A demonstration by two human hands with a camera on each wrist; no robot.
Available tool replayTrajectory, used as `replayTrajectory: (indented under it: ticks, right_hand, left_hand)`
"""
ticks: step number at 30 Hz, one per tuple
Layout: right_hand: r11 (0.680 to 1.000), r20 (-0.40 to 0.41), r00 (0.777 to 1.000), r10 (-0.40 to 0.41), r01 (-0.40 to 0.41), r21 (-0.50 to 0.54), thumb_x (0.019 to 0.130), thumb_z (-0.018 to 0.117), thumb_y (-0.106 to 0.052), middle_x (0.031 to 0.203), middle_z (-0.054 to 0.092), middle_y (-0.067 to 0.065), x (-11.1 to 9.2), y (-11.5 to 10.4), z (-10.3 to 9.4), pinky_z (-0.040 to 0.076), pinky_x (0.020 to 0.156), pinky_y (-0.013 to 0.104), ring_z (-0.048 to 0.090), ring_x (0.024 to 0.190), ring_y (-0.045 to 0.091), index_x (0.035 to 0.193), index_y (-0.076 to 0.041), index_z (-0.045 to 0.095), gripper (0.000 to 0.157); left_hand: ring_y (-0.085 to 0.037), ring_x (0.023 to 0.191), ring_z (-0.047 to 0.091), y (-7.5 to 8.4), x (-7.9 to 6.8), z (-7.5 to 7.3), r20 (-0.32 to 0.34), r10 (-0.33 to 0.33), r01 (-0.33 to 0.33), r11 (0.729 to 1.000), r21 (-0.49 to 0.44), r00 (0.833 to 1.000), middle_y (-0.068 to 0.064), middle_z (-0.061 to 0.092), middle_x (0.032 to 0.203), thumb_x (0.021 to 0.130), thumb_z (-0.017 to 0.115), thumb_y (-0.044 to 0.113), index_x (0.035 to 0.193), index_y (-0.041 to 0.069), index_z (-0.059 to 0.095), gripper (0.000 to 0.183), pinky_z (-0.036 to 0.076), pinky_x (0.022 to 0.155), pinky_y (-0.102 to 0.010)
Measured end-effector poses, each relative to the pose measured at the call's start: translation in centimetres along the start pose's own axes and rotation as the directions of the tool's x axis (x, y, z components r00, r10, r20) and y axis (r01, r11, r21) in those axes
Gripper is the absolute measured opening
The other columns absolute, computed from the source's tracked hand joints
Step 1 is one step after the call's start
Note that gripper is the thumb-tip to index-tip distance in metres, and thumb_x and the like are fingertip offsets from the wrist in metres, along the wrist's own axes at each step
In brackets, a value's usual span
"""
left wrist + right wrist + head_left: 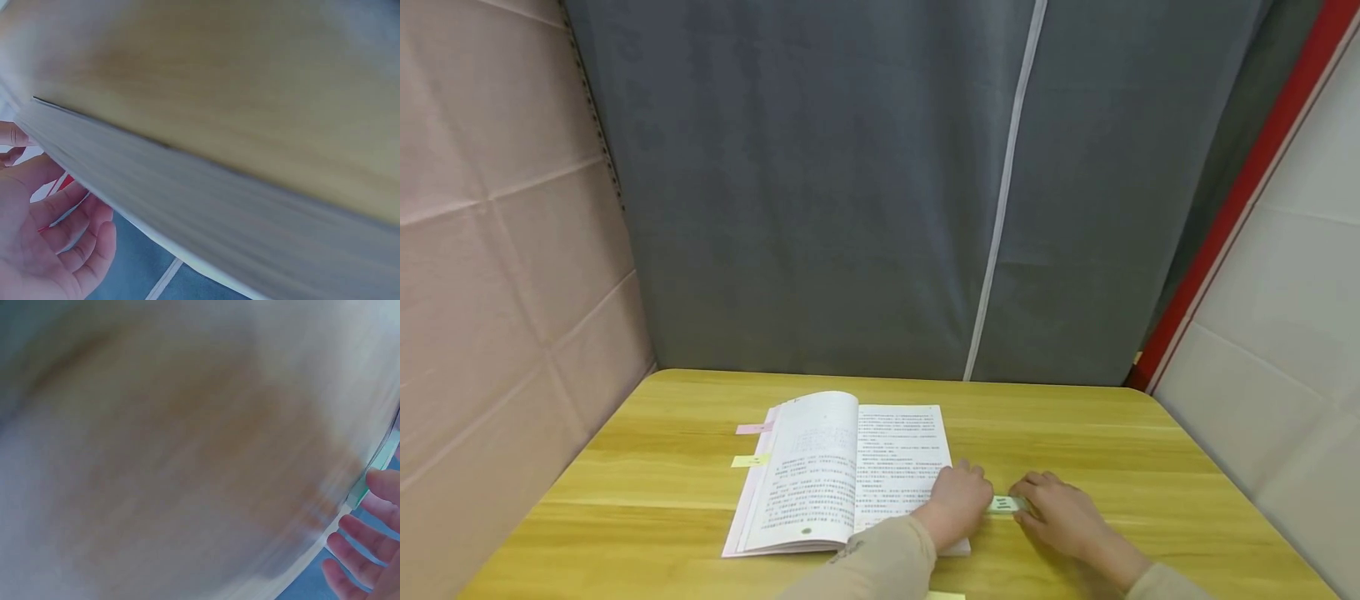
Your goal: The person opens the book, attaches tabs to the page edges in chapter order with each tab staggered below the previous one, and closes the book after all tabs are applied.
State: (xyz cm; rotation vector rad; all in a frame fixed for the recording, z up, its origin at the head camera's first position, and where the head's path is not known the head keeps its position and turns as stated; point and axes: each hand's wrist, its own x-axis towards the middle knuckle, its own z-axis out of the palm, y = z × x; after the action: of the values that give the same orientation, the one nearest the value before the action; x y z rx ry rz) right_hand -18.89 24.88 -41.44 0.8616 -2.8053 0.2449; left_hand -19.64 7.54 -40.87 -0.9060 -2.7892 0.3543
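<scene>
An open book point(820, 467) with printed pages lies on the table, its left pages curving up. A pale green sticky tab point(1003, 504) with dark print sticks out past the book's right edge, between the two hands. My left hand point(957, 500) is over the right page's edge, its fingers bent at the tab's inner end; its fingertips are hidden from above. In the left wrist view that hand point(56, 231) is beside the thick page block point(206, 194). My right hand point(1063, 512) pinches the tab's outer end between thumb and forefinger, other fingers spread point(369, 544).
Pink point(754, 429) and yellow point(750, 461) tabs stick out from the book's left edge. A yellow paper piece point(946, 596) shows at the bottom, partly cut off. The wooden table point(647, 500) ends at a grey curtain point(850, 208), with pale cloth walls on both sides.
</scene>
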Motion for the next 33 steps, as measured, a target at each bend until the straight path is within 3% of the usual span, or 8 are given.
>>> replayTrajectory:
  ticks: [5,12,19,24,33]
  right_hand:
    - [1.000,-0.034,0.999,0.002,-0.002,-0.012,0.075,0.067,-0.023,0.091,0.055,-0.006,0.1,-0.1,-0.3,0.043,0.053,0.028,0.050,0.078,0.012,0.093,-0.014,0.064,0.021]
    - [0.999,-0.083,0.996,-0.034,0.031,-0.042,0.073,0.068,-0.022,0.093,0.057,-0.004,0.2,-0.6,-1.3,0.046,0.056,0.030,0.054,0.083,0.016,0.095,-0.012,0.064,0.024]
    - [0.997,-0.131,0.989,-0.076,0.072,-0.034,0.073,0.069,-0.024,0.094,0.056,-0.007,0.1,-1.5,-2.5,0.045,0.053,0.026,0.054,0.082,0.013,0.096,-0.016,0.063,0.025]
    - [0.991,-0.215,0.968,-0.131,0.127,-0.031,0.071,0.072,-0.024,0.092,0.056,-0.010,0.1,-2.4,-2.9,0.045,0.054,0.025,0.054,0.079,0.008,0.093,-0.019,0.063,0.025]
    - [0.985,-0.242,0.955,-0.170,0.163,-0.052,0.069,0.072,-0.027,0.092,0.056,-0.013,0.5,-3.9,-3.1,0.047,0.059,0.028,0.054,0.081,0.007,0.091,-0.019,0.063,0.025]
  left_hand:
    - [-0.008,0.060,0.047,-0.6,-0.3,-0.2,-0.070,0.000,-0.004,0.999,-0.049,0.998,0.007,0.052,0.065,0.070,0.068,0.027,0.078,0.021,0.063,0.011,0.038,0.049,-0.022]
    - [-0.008,0.047,0.043,-1.8,-1.5,-1.2,-0.200,0.018,-0.054,0.983,-0.174,0.980,0.007,0.046,0.053,0.069,0.066,0.022,0.062,0.017,0.056,0.013,0.034,0.039,-0.021]
    - [-0.005,0.044,0.036,-3.0,-2.8,-2.2,-0.265,0.014,-0.092,0.954,-0.285,0.964,0.009,0.041,0.051,0.071,0.065,0.023,0.063,0.016,0.053,0.016,0.030,0.038,-0.018]
    - [-0.004,0.043,0.034,-4.0,-3.9,-2.2,-0.315,0.000,-0.114,0.932,-0.344,0.949,0.011,0.039,0.050,0.070,0.065,0.022,0.062,0.017,0.050,0.017,0.028,0.037,-0.017]
    - [-0.005,0.043,0.032,-4.9,-5.7,-2.3,-0.354,-0.007,-0.122,0.932,-0.342,0.935,0.011,0.038,0.052,0.069,0.065,0.022,0.061,0.017,0.050,0.017,0.027,0.038,-0.017]
